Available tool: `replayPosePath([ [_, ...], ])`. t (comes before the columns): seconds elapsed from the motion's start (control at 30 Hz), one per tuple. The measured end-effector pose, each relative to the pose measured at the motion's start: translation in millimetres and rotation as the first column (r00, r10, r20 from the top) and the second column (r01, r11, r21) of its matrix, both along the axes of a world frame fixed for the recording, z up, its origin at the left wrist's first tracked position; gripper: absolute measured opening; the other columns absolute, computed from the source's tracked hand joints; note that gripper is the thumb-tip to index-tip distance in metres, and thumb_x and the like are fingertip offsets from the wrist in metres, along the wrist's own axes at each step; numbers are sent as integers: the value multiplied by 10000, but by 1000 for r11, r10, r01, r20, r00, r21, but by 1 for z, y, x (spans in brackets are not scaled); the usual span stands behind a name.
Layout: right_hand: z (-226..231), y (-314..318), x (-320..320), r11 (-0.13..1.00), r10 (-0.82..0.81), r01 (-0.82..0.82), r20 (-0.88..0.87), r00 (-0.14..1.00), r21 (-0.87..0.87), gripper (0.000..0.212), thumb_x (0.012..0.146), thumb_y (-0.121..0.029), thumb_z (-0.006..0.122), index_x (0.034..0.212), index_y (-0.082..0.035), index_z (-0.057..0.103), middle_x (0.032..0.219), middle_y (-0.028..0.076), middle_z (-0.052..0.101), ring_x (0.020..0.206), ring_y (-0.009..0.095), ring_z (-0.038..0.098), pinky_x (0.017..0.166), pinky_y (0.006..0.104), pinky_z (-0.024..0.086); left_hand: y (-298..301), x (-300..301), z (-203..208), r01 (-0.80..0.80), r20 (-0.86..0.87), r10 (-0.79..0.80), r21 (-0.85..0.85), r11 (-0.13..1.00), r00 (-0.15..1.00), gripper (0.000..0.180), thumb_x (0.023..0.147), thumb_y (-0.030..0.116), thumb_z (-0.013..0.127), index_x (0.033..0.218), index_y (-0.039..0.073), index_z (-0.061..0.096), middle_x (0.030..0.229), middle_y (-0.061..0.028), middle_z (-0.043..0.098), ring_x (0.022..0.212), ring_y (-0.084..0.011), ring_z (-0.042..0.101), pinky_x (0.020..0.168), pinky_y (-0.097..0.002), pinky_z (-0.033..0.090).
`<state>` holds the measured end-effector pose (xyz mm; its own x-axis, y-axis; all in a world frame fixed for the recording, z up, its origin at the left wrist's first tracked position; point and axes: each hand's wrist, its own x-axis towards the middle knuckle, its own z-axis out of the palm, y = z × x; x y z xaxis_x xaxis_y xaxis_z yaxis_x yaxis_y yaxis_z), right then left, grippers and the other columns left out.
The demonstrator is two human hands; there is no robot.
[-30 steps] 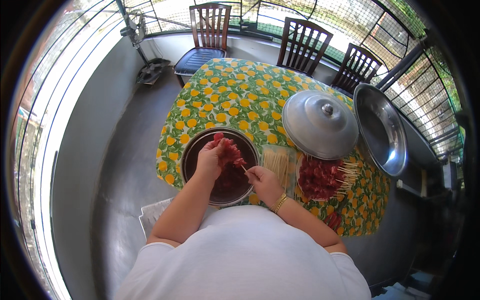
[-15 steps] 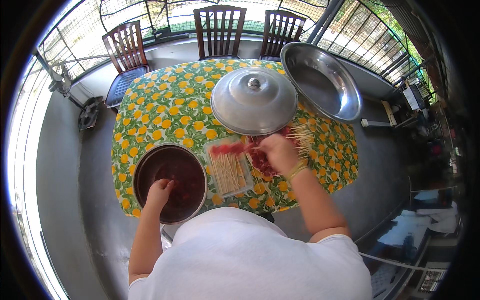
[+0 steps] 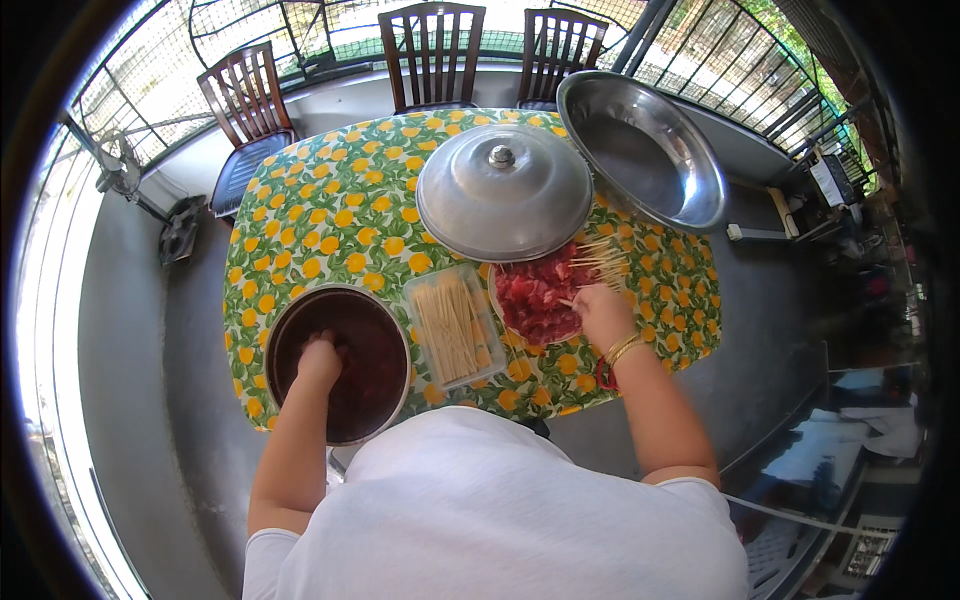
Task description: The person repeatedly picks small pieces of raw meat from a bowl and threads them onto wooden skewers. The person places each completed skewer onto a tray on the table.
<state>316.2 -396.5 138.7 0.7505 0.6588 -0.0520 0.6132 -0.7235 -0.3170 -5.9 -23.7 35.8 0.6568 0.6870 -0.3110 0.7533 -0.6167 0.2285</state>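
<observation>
Head view: the right hand (image 3: 606,316) is now at the right side of the plate (image 3: 568,339), its fingers closed on the bare stick of a skewer (image 3: 567,302). Half a second ago that hand carried the loaded skewer, blurred, across the top of the stick box, the meat hanging out to the left; now the box (image 3: 492,366) is uncovered and its loose sticks (image 3: 450,325) show in full. A second ago both hands were over the pot, with the skewer between them. The left hand (image 3: 320,356) is inside the pot (image 3: 340,300), as it was half a second ago, but its fingertips, then seen pinched together, are now lost among the dark meat (image 3: 372,388), so I cannot tell whether they grip anything.

The held skewer lies over the heaped meat (image 3: 532,300). Its visible stick runs from the fingers leftward and slightly away from the person; the meat end merges with the heap, so its tip cannot be made out. The finished skewers' stick ends (image 3: 603,260) fan out to the right, from the plate's far right edge. The box's sticks lie lengthwise, mostly pointing away from the person and leaning a little left. Beyond the plate sits the domed lid (image 3: 505,205).
</observation>
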Motion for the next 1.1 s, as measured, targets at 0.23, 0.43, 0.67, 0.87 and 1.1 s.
replayPosePath([
  [0.23,-105,11,-90,720,-171,693,-966,196,13,95,935,-166,651,1006,-102,655,703,-20,567,585,91,552,445,276,398,-3,20,-24,-40,-82,33,-95,995,996,433,856,228,700,1267,131,604,1329,-269,518,1202,-458,525,1011,-482,453],
  [0.43,-140,31,-95,559,-17,828,-999,-34,-38,76,941,-192,654,985,-131,644,716,-50,532,583,83,464,484,258,354,-5,25,-35,23,-101,-33,-101,995,994,361,889,243,664,1229,132,612,1311,-237,510,1202,-452,519,994,-509,472],
  [0.67,-154,56,-97,839,-390,503,-417,821,206,158,878,-172,680,944,-28,696,937,147,685,872,290,650,776,395,513,-30,27,-4,-86,-264,114,115,990,958,503,881,288,685,1339,169,515,1381,-207,464,1255,-416,497,1011,-497,471],
  [0.87,-122,31,-96,883,-296,383,-311,903,272,117,882,-169,640,931,-73,685,994,164,658,950,361,619,816,451,502,-15,17,-8,-159,-327,140,-33,987,935,482,918,290,623,1355,151,475,1385,-218,459,1241,-415,525,985,-505,489],
  [1.1,-3,-12,-26,985,10,-42,188,982,166,54,828,-91,601,799,-87,647,879,141,581,864,352,598,749,481,490,-5,9,-31,-56,-341,30,-67,996,940,443,913,281,620,1325,153,519,1340,-202,513,1184,-417,570,976,-484,495],
])
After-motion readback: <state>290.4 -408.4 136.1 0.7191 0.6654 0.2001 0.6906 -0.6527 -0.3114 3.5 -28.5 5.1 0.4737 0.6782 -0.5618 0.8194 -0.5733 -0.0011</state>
